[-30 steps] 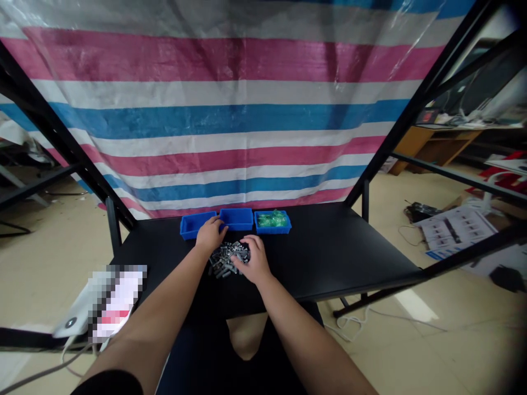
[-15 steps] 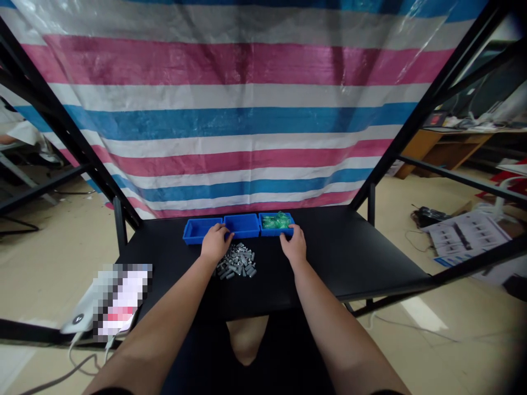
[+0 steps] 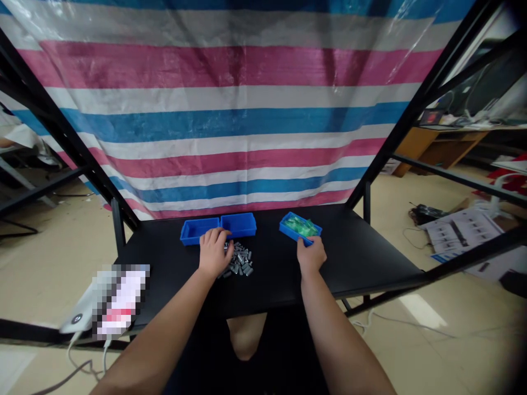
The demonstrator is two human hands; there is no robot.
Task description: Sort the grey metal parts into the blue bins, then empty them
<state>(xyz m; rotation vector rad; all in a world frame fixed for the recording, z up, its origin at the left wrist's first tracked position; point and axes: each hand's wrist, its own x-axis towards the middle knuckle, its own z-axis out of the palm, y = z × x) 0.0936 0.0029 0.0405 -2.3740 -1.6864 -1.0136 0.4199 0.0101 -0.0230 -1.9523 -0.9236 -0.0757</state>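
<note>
My right hand [image 3: 312, 254] grips the near right side of a small blue bin [image 3: 290, 233], which sits turned at an angle. Green clear-plastic pieces [image 3: 303, 225] fill it; what they are exactly I cannot make out. Over the left edge of a pile of small grey metal cylinders [image 3: 242, 262] is my left hand [image 3: 212, 251], its fingers apart and nothing visible in them. It partly covers the pile and the front corner of the left blue bin [image 3: 193, 240]. Beside that one stands the middle blue bin [image 3: 239, 225], with nothing visible inside.
The bins and pile rest on a black table [image 3: 263, 291] inside a black metal frame [image 3: 391, 142]. A striped plastic sheet [image 3: 247, 120] hangs behind. At the left front lie a white device [image 3: 84, 307] with cables and a blurred-out screen [image 3: 123, 302].
My right hand has taken hold of the bin of green pieces and moved it right, away from the middle bin, turning it. My left hand has shifted slightly down and left.
</note>
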